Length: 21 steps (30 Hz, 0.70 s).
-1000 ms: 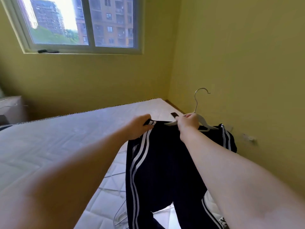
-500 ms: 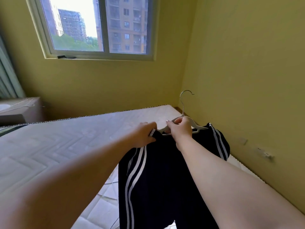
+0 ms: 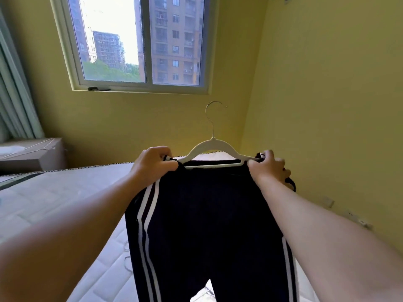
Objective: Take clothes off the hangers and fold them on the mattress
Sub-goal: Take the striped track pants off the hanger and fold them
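The person is holding a pair of dark track pants (image 3: 207,225) up in the air over the mattress (image 3: 54,192), with the waistband draped on a white hanger (image 3: 212,147) whose hook is pointing to 12 o'clock. The legs are hanging toward 6 o'clock, white side stripes showing on both edges.

The left hand (image 3: 152,164) is gripping the 9 o'clock end of the waistband, its fingers (image 3: 161,152) curled tight round the fabric just beside the hanger's shoulder. The right hand (image 3: 268,168) is clamping the 3 o'clock end, its fingers (image 3: 277,162) wrapped over fabric and, it seems, the hanger tip as well. A dark cord or loop is dangling at the right hand's 4 o'clock.

Judging by this, the pants are not yet freed, and the trouble is lying in how both hands are busy with cloth:
- If the waistband is slipping off the bar while nobody is holding the hanger itself, the hanger is likely to be dropping onto the mattress or against the yellow wall (image 3: 327,105) at 3 o'clock.
- The dangling cord may be catching on the hanger's end and dragging it along.
- With the pull being uneven, the fabric could be bunching at one shoulder and jamming.
- The legs, trailing low, may be landing twisted and making the fold crooked.
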Tool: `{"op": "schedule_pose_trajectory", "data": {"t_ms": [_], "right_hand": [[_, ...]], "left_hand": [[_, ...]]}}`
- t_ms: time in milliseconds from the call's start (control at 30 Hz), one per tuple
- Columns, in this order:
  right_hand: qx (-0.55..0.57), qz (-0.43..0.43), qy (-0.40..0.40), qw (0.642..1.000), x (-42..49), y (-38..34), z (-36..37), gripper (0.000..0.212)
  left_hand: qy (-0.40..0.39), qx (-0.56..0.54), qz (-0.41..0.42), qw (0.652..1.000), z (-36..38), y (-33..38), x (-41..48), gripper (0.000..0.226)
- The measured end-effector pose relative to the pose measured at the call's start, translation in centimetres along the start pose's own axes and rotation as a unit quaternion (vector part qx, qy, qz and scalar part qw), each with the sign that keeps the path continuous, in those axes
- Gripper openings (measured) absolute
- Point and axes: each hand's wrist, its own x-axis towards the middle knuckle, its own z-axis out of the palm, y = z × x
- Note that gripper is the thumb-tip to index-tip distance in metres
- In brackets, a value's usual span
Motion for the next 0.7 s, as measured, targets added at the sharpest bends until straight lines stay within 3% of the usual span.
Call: {"op": "schedule_pose_trajectory", "data": {"t_ms": [33, 100, 200, 267, 367, 433, 467, 533, 600, 700], "right_hand": [[0.037, 0.005, 0.005, 0.999, 0.1, -0.4, -0.1, 0.013], [0.101, -0.016, 0.017, 0.995, -0.4, -1.8, 0.1, 0.02], [0.107, -0.09, 0.011, 0.99, -2.0, -3.6, 1.2, 0.025], [0.076, -0.111, -0.027, 0.991, -2.4, -3.9, 2.4, 0.02], [0.073, -0.083, -0.185, 0.977, -2.7, -2.7, 3.8, 0.012], [0.139, -0.068, -0.317, 0.936, -3.5, -2.5, 4.7, 0.037], [0.172, -0.065, -0.344, 0.921, -4.0, -2.9, 5.1, 0.042], [0.219, -0.076, -0.307, 0.923, -4.0, -3.3, 6.0, 0.03], [0.195, -0.107, -0.238, 0.946, -3.7, -3.7, 6.3, 0.017], [0.158, -0.167, -0.201, 0.952, -3.0, -4.1, 6.5, 0.035]], "left_hand": [[-0.006, 0.019, -0.021, 1.0, -0.2, 0.1, -0.1, 0.015], [-0.025, 0.081, -0.062, 0.994, 0.3, 0.3, -0.4, 0.02], [-0.111, 0.122, -0.01, 0.986, 3.0, 1.1, -1.0, 0.028], [-0.116, 0.104, 0.016, 0.988, 3.8, 1.4, -1.0, 0.031], [-0.062, 0.035, -0.005, 0.997, 3.1, 1.4, -0.4, 0.033], [-0.064, 0.018, 0.001, 0.998, 2.8, 1.9, -0.2, 0.033], [-0.069, 0.014, 0.014, 0.997, 2.8, 2.2, -0.2, 0.033], [-0.079, 0.004, 0.04, 0.996, 2.6, 2.4, -0.2, 0.034], [-0.076, -0.017, 0.044, 0.996, 2.2, 1.8, -0.1, 0.033], [-0.082, -0.006, 0.026, 0.996, 1.7, 1.0, 0.1, 0.028]]}}
